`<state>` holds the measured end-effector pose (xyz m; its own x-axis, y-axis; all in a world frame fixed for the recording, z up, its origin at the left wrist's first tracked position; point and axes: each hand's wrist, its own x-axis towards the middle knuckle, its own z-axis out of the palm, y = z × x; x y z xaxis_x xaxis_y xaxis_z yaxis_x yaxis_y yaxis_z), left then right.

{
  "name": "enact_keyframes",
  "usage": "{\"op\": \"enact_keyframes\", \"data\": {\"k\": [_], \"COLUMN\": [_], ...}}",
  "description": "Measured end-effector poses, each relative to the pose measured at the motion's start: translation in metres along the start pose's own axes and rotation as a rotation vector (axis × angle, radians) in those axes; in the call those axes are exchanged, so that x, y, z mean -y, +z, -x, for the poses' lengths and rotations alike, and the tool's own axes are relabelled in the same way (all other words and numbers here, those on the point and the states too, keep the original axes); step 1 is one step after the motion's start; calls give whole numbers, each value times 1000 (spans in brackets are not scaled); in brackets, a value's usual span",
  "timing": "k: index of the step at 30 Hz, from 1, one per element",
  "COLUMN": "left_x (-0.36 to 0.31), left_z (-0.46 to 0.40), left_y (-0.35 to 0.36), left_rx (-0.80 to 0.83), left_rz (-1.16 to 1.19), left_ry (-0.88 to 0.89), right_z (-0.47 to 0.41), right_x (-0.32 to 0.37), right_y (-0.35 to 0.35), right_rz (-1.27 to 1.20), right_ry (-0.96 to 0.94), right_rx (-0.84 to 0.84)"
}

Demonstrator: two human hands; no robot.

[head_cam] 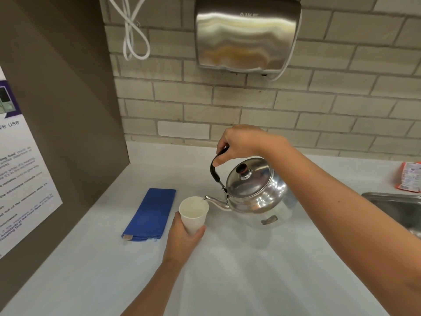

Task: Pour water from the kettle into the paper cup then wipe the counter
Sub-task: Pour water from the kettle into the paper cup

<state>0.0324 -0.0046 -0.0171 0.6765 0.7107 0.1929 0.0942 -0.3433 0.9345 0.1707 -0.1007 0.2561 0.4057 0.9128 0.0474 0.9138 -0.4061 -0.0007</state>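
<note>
A shiny steel kettle (255, 197) hangs tilted to the left above the white counter (227, 270), its spout tip just over the rim of a white paper cup (193, 213). My right hand (241, 142) grips the kettle's black handle from above. My left hand (182, 238) is wrapped around the lower part of the cup and holds it off the counter, tilted slightly. A folded blue cloth (150, 215) lies flat on the counter left of the cup. Whether water is flowing I cannot tell.
A brown side panel with a printed notice (20, 179) bounds the counter at left. A steel hand dryer (246, 35) hangs on the brick wall behind. A steel sink (396, 208) and an orange packet (410, 179) are at right.
</note>
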Motion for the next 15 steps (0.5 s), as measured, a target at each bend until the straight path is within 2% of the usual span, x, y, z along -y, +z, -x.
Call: {"op": "enact_keyframes", "data": {"k": [15], "left_x": [-2], "left_z": [2], "left_y": [-1], "left_rx": [14], "left_rz": [-19], "left_ry": [21], "right_z": [-2], "right_x": [6], "right_y": [-9], "right_rz": [6], "right_ry": [-12], "right_rx": [17]}}
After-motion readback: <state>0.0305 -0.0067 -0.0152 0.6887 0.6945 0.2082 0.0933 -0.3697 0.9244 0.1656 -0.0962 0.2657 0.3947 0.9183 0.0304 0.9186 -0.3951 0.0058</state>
